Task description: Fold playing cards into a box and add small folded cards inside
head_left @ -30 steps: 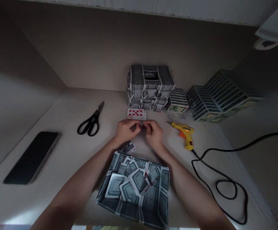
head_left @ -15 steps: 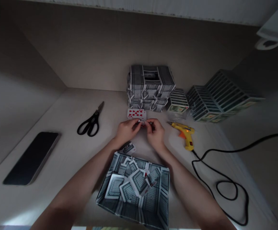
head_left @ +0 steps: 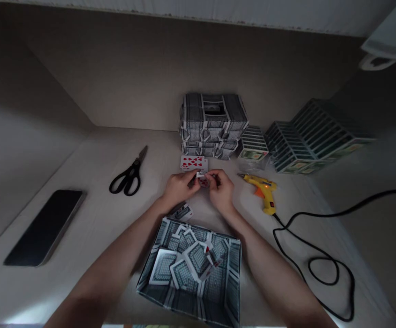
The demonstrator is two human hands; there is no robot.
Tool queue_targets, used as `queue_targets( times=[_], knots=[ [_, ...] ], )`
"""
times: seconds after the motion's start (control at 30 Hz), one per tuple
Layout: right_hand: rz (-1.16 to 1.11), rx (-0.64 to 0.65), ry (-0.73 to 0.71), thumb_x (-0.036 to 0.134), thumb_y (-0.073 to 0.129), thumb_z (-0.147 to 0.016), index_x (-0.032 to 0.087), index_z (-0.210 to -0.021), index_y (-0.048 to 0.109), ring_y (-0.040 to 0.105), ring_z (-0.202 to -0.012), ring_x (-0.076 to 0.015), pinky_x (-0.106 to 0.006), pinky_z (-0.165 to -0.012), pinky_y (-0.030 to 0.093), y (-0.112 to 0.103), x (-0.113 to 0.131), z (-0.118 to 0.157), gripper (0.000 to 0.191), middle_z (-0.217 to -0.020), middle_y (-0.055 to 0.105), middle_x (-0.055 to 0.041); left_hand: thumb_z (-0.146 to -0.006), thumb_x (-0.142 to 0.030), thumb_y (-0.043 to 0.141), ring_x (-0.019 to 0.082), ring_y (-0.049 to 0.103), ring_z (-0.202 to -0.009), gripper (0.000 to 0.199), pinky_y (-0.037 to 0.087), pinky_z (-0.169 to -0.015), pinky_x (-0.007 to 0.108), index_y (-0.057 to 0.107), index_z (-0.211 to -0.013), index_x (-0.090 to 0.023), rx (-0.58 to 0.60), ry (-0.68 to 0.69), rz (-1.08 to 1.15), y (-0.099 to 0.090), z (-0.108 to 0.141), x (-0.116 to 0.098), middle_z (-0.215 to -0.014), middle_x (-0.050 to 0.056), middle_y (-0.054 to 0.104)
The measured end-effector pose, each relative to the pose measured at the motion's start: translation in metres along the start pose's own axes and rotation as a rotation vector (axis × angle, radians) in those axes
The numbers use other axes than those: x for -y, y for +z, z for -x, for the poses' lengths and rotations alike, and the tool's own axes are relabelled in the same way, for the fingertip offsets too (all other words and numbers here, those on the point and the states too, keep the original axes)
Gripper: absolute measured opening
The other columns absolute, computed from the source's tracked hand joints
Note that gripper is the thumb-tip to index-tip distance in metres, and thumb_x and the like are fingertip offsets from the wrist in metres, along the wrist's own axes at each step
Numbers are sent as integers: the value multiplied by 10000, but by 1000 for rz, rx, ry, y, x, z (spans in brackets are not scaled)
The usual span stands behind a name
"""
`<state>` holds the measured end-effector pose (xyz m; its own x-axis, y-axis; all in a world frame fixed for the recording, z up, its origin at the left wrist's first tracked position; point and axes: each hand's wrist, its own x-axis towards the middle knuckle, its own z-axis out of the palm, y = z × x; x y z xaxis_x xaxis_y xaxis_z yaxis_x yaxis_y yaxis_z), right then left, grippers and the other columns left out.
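Observation:
Both hands meet at the middle of the table. My left hand (head_left: 180, 187) and my right hand (head_left: 220, 187) pinch a small folded playing card (head_left: 201, 174) between their fingertips, one at each side. Just beyond them lie red heart cards (head_left: 191, 162), face up and overlapping. Near my left wrist is a loose card piece (head_left: 183, 212). A box made of patterned cards (head_left: 234, 273) sits between my forearms, and several loose cards (head_left: 164, 267) lie inside it, mostly back up.
Black scissors (head_left: 129, 177) and a phone (head_left: 44, 228) lie at the left. A yellow glue gun (head_left: 264, 191) with a black cord (head_left: 307, 248) is at the right. Behind stand a stacked card structure (head_left: 213, 125), a small card box (head_left: 253, 143) and card-deck stacks (head_left: 321, 136).
The small card between my fingertips has tilted and shows more of its face. My hands have stayed nearly in place, and the whole view has shifted very slightly.

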<state>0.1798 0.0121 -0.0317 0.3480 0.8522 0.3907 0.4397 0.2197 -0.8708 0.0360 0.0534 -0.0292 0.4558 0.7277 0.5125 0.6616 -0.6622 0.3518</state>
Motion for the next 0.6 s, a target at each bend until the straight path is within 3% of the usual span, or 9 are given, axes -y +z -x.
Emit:
queue_targets(
  times=[0.1,0.23,0.43,0.6],
  knots=[
    [-44,3,17,300,506,-799,192,-845,628,561,-636,-148,-263,-623,444,-1,-2,-2,170,-740,643,-26,-736,-175,480,134,619,-601,305,445,-592,223,631,-1001,-179,16,-5,26,-2,0,1,-772,37,703],
    [-28,14,-65,278,502,-807,197,-863,654,594,-743,-169,-291,-706,457,-2,1,-2,182,-810,657,-50,-737,-166,477,132,622,-621,304,457,-617,230,626,-1002,-173,27,-18,110,-6,-1,-1,-821,39,707],
    [37,50,-142,252,505,-810,211,-804,651,589,-733,-164,-285,-690,462,-2,8,0,151,-775,649,-37,-779,-269,520,135,633,-677,193,465,-651,233,642,-897,-177,-44,-23,155,-5,-2,-4,-790,35,701],
    [52,32,-170,228,505,-814,202,-802,646,596,-754,-165,-282,-707,462,-2,8,1,145,-779,647,-43,-759,-220,528,131,638,-664,175,465,-647,226,660,-867,-182,-89,7,146,-3,-2,-5,-769,28,709]
  ],
)
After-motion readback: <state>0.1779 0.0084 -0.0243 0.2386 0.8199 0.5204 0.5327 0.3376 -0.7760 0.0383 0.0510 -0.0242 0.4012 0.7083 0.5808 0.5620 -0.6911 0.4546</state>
